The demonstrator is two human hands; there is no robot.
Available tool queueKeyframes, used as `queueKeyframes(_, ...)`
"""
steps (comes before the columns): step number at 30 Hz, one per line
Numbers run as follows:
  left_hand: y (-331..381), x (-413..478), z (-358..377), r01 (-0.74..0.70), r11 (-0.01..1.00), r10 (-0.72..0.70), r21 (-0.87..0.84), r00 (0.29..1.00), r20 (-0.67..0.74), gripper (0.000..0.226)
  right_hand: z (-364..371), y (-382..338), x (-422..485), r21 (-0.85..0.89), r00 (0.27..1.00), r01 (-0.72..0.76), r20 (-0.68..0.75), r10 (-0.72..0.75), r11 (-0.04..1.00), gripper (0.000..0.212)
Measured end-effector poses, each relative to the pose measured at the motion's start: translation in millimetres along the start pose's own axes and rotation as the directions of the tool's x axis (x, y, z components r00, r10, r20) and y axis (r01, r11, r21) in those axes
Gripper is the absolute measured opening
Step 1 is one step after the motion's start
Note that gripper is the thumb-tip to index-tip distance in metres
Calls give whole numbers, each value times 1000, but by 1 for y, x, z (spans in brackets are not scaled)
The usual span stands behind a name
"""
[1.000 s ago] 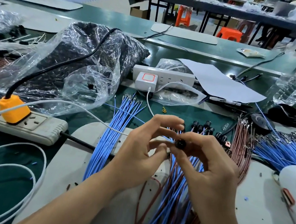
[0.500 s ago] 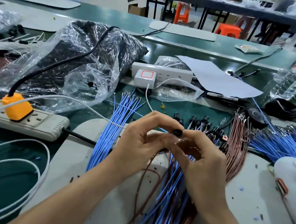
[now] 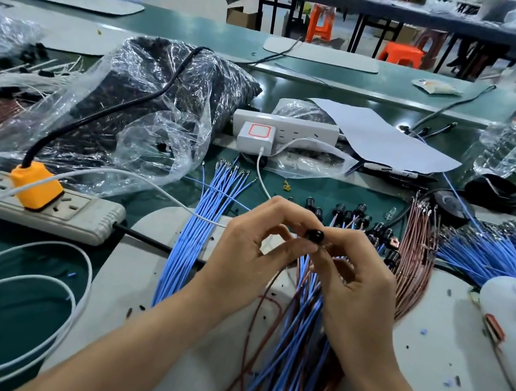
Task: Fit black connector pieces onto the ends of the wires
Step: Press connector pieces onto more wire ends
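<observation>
A small round black connector [image 3: 315, 235] sits between the fingertips of both hands at the centre of the view. My left hand [image 3: 252, 253] pinches it from the left and my right hand [image 3: 359, 287] pinches it from the right. A brown wire [image 3: 262, 314] runs down from the hands. Under my hands lies a mixed bundle of blue and brown wires [image 3: 302, 348]. Behind my fingers, several wires fitted with black connectors [image 3: 349, 214] lie in a row. A bundle of bare blue wires [image 3: 200, 224] lies to the left.
A grey power strip with an orange plug [image 3: 36, 199] lies at left, white cable [image 3: 44, 265] looped beside it. A plastic bag of dark parts [image 3: 151, 99] fills the back left. Brown wires [image 3: 416, 252] and blue wires [image 3: 505, 254] lie at right, a white device [image 3: 515, 321] near them.
The black connector has shifted from my right fingertips up to between both hands' fingertips. Both hands have drawn closer together and a little away from me.
</observation>
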State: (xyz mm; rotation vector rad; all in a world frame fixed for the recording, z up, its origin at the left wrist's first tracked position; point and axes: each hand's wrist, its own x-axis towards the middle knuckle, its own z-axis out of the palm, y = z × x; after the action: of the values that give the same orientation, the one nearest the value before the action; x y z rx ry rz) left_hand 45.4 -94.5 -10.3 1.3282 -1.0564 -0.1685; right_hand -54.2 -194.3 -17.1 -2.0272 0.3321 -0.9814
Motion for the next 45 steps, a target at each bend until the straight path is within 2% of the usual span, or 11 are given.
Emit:
queueKeyframes(9, 5, -1, 1, -98, 989, 97, 108, 995, 12, 26, 0, 2, 1, -26, 998, 63, 0, -63, 998, 18)
queueKeyframes(14, 6, -2, 1, -106, 988, 107, 114, 994, -2, 26, 0, 1, 2, -118, 992, 125, 25, -123, 985, 16)
queueKeyframes(21, 5, -2, 1, -119, 987, 120, 112, 993, 1, 25, 0, 5, 2, -134, 988, 150, 50, -145, 980, 17)
queueKeyframes(39, 1, -3, 2, -90, 987, 88, 133, 996, 18, 24, -1, 7, 4, -210, 990, 101, 119, -77, 972, 22)
queueKeyframes(45, 0, -4, 3, -78, 981, 70, 177, 996, 47, 22, 1, 8, 5, -210, 990, 68, 133, -40, 975, 13)
